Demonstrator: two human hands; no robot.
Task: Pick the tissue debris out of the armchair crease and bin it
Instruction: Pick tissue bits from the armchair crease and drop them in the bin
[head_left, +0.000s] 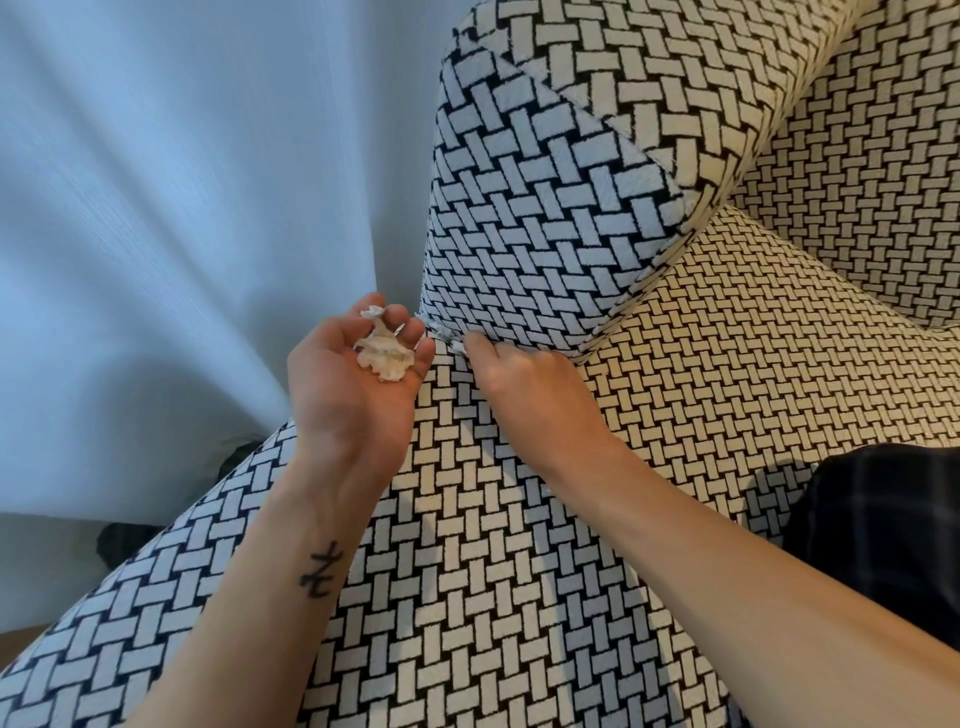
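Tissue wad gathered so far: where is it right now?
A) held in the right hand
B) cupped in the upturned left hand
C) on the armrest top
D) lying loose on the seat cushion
B: the crumpled tissue wad sits in the palm-up left hand, whose fingers curl up around it, while the right hand reaches into the crease beside it.

right hand (519, 379) blurred, its hold on the tissue scraps (453, 343) in the crease (623, 304) unreadable | tissue wad (383, 356) hides part of my left hand's (348, 395) fingers | armchair (519, 545) and plaid cloth (883, 530) run off the view's edges
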